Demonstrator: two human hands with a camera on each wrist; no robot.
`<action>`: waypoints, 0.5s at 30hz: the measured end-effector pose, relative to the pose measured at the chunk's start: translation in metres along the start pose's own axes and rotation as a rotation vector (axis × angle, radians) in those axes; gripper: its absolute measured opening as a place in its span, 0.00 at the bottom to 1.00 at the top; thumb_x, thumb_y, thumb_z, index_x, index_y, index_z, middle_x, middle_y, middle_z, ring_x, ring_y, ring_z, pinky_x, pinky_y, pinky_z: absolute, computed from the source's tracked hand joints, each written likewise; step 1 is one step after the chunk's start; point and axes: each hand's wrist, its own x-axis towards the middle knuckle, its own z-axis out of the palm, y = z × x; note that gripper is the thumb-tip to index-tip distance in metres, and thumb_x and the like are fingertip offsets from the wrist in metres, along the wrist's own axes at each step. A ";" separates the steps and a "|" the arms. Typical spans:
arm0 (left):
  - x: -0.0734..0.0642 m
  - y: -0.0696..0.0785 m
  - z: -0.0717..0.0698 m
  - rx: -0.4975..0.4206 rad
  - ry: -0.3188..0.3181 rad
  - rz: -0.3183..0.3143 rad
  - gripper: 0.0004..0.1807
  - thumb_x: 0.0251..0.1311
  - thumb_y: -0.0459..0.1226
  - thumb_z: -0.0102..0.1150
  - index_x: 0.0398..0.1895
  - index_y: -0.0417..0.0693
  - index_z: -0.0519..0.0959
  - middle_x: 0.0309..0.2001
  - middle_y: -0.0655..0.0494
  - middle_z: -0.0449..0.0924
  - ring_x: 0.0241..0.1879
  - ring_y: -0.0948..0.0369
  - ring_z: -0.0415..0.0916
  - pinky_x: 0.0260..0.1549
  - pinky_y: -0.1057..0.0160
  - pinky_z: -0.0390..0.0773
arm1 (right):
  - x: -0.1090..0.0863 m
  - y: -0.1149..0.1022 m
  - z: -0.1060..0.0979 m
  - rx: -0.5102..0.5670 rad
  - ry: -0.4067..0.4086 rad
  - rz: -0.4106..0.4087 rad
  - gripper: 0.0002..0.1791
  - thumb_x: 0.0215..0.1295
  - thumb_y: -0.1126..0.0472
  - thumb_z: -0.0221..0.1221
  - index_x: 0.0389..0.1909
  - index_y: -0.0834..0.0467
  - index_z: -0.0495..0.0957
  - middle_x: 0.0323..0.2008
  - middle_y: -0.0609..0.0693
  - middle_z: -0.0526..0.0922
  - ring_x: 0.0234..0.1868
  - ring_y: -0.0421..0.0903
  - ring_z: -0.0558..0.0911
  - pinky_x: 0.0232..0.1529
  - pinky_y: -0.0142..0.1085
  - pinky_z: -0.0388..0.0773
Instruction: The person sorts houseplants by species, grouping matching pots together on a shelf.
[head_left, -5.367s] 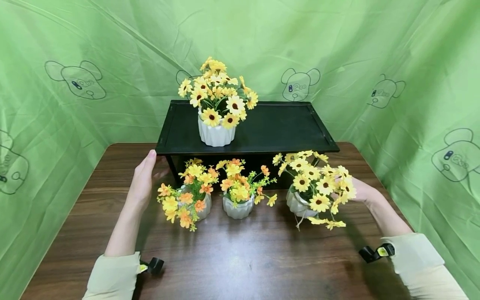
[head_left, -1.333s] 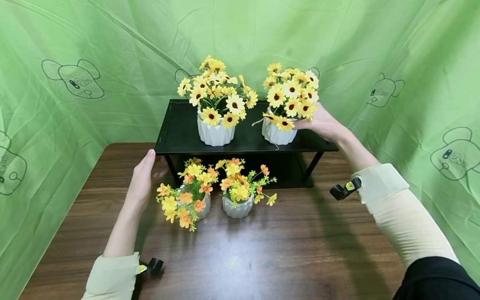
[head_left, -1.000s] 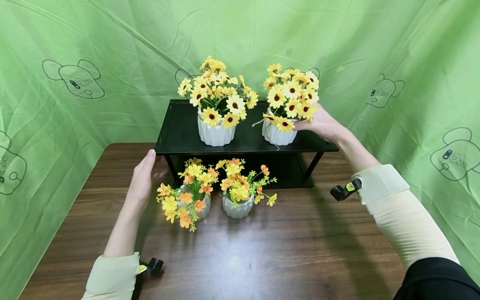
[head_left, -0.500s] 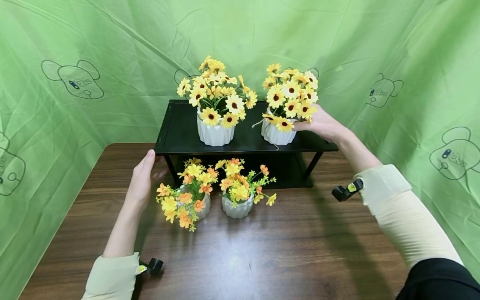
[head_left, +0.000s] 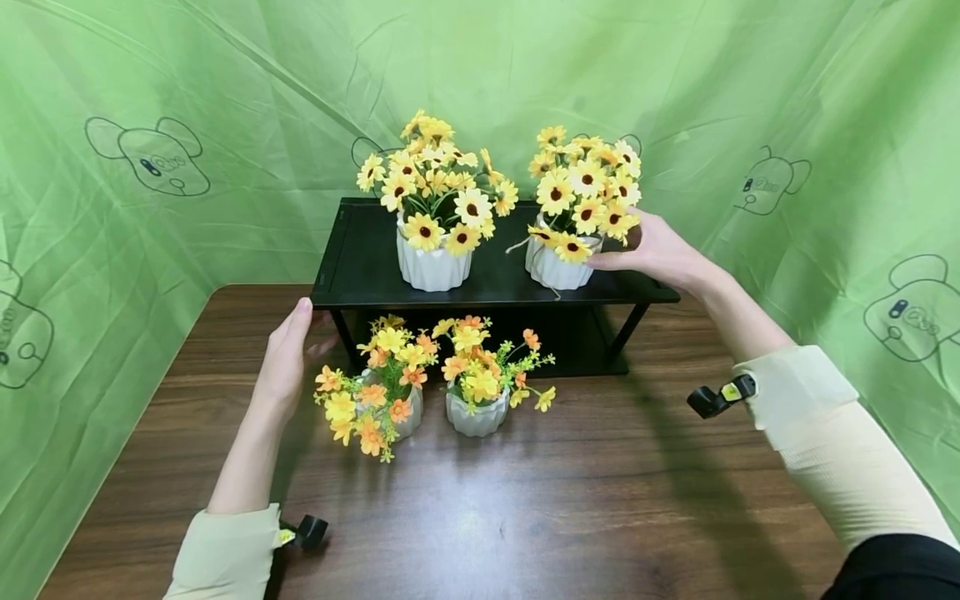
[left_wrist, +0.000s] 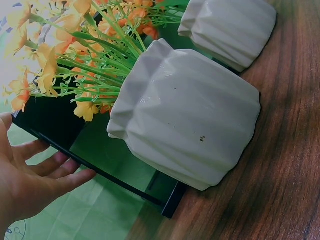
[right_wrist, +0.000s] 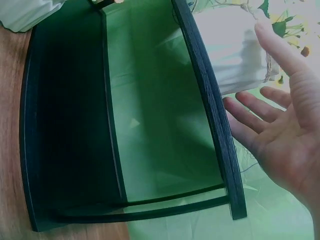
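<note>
A black two-tier shelf (head_left: 502,279) stands on the wooden table. On its top sit two white fluted pots of yellow daisies, a left pot (head_left: 433,265) and a right pot (head_left: 553,267) with twine round it. My right hand (head_left: 663,250) is beside the right pot; in the right wrist view its fingers (right_wrist: 250,112) are spread, and a gap shows between palm and pot. At the shelf's left end my left hand (head_left: 283,362) touches the frame, its fingers (left_wrist: 75,180) fairly straight in the left wrist view.
Two pots of orange and yellow flowers, a left one (head_left: 408,421) and a middle one (head_left: 477,415), stand on the table (head_left: 480,517) before the shelf. A green curtain (head_left: 480,67) hangs behind and on both sides.
The right daisy pot was lifted from the table onto the shelf top. My right hand held it there, then loosened and drew slightly right. My left hand stayed at the shelf end.
</note>
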 end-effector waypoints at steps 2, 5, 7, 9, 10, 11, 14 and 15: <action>0.000 0.001 0.000 0.002 0.001 0.002 0.22 0.79 0.57 0.42 0.60 0.57 0.77 0.52 0.58 0.75 0.58 0.62 0.72 0.55 0.72 0.81 | -0.004 0.002 -0.001 0.001 0.000 -0.011 0.40 0.65 0.53 0.70 0.76 0.42 0.63 0.72 0.46 0.72 0.71 0.44 0.72 0.77 0.48 0.66; 0.000 0.001 0.000 0.001 -0.001 0.009 0.22 0.79 0.57 0.42 0.59 0.57 0.77 0.52 0.58 0.76 0.58 0.62 0.72 0.55 0.72 0.82 | -0.012 0.008 -0.002 0.024 0.005 -0.033 0.38 0.69 0.56 0.67 0.77 0.43 0.62 0.72 0.47 0.72 0.68 0.40 0.75 0.72 0.33 0.72; 0.000 0.001 0.000 0.001 0.000 0.014 0.22 0.79 0.57 0.42 0.59 0.57 0.77 0.52 0.58 0.77 0.58 0.62 0.73 0.55 0.71 0.82 | -0.016 0.013 -0.003 0.046 0.014 -0.037 0.35 0.71 0.57 0.66 0.75 0.45 0.65 0.69 0.47 0.77 0.65 0.36 0.77 0.66 0.25 0.74; -0.001 0.000 0.000 0.002 -0.001 0.017 0.22 0.79 0.56 0.42 0.59 0.56 0.77 0.52 0.58 0.77 0.58 0.62 0.73 0.55 0.71 0.82 | -0.021 0.016 -0.003 0.058 0.030 -0.037 0.30 0.72 0.57 0.65 0.72 0.48 0.68 0.65 0.46 0.81 0.63 0.33 0.79 0.60 0.20 0.75; -0.001 0.000 0.000 0.003 0.000 0.018 0.22 0.79 0.56 0.42 0.59 0.56 0.77 0.52 0.58 0.77 0.58 0.62 0.73 0.55 0.71 0.82 | -0.024 0.017 -0.004 0.056 0.039 -0.036 0.28 0.72 0.57 0.65 0.70 0.50 0.70 0.63 0.46 0.82 0.62 0.31 0.79 0.58 0.20 0.75; -0.001 0.000 0.000 0.003 0.001 0.017 0.22 0.79 0.56 0.42 0.59 0.56 0.77 0.52 0.58 0.77 0.58 0.62 0.73 0.55 0.71 0.82 | -0.027 0.018 -0.004 0.061 0.047 -0.036 0.25 0.72 0.56 0.65 0.67 0.52 0.71 0.61 0.45 0.84 0.61 0.31 0.80 0.58 0.20 0.76; -0.001 0.001 0.000 0.006 0.001 0.013 0.22 0.79 0.57 0.42 0.60 0.56 0.77 0.52 0.58 0.76 0.59 0.62 0.73 0.55 0.71 0.82 | -0.036 0.021 -0.005 0.073 0.065 -0.066 0.22 0.72 0.58 0.64 0.63 0.57 0.74 0.60 0.47 0.85 0.61 0.34 0.81 0.57 0.21 0.77; 0.000 0.001 0.000 0.005 0.001 0.011 0.22 0.79 0.57 0.42 0.60 0.56 0.77 0.52 0.58 0.76 0.59 0.62 0.73 0.55 0.71 0.82 | -0.039 0.022 -0.006 0.078 0.074 -0.079 0.21 0.72 0.58 0.64 0.61 0.59 0.74 0.60 0.48 0.85 0.61 0.35 0.82 0.57 0.21 0.77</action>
